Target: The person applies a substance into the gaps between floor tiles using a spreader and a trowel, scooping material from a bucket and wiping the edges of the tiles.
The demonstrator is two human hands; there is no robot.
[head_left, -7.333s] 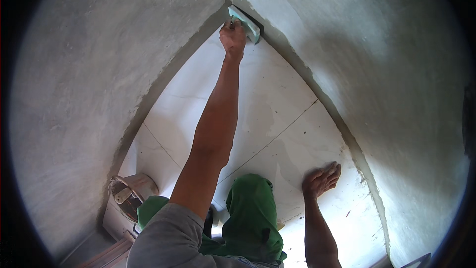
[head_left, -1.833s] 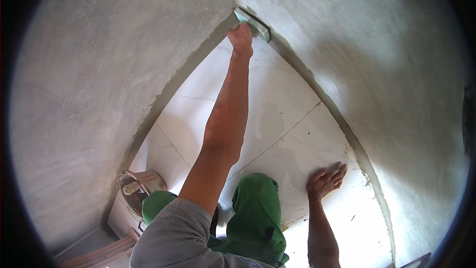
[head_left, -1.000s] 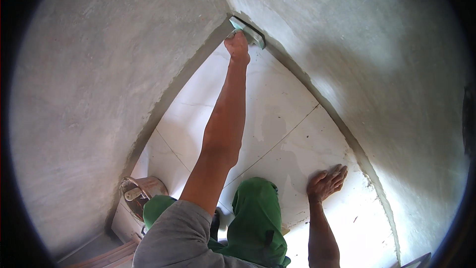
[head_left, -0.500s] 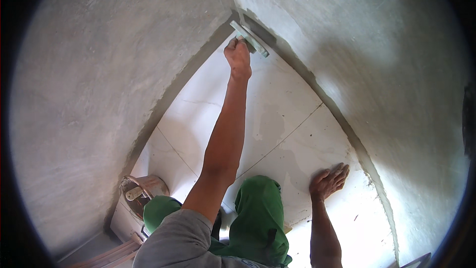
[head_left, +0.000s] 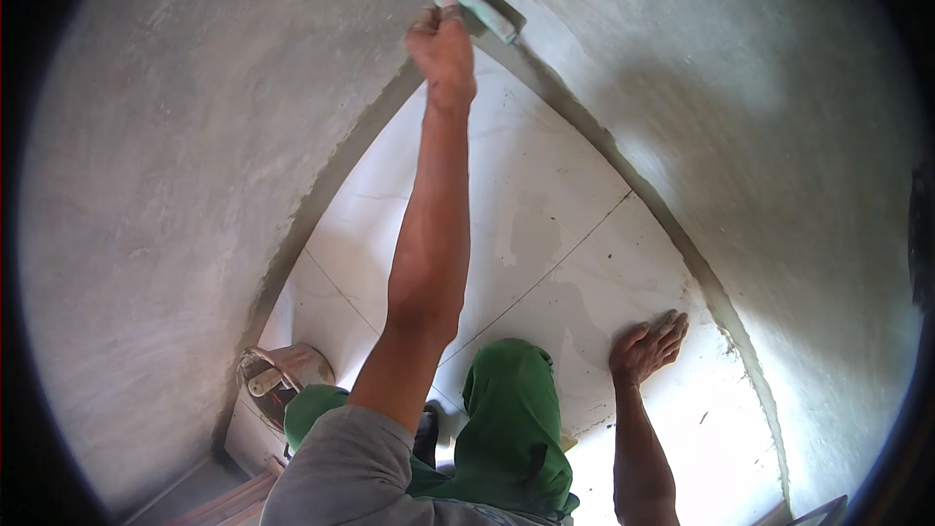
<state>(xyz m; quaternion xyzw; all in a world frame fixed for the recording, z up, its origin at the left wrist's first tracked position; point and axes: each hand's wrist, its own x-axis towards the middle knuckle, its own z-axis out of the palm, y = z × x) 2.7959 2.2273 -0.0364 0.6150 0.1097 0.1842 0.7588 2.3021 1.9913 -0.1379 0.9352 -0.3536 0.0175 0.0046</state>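
Far forward, in the corner where two grey walls meet, my left hand (head_left: 441, 51) is closed around the handle of a pale green plastering float (head_left: 472, 6). The float's long face is turned to the right-hand wall (head_left: 682, 58), slightly above the floor's corner; whether it touches is hard to tell. Down on the right, my right hand (head_left: 645, 351) rests palm down on the white tiled floor (head_left: 526, 136), its fingers stretched out and holding nothing. Darker grey mortar (head_left: 575, 112) runs in a band along the foot of both walls.
By the left wall (head_left: 166, 185) stands a dirty bucket (head_left: 314, 364) with a pale-handled tool (head_left: 263, 383) in it, beside my green-trousered knee. Reddish wooden lengths (head_left: 229, 505) lie at the lower left. Joint lines cross the floor tiles.
My left hand has carried the float upward and slightly left, from the floor corner to the base of the right-hand wall. The right hand stays at its spot on the floor.
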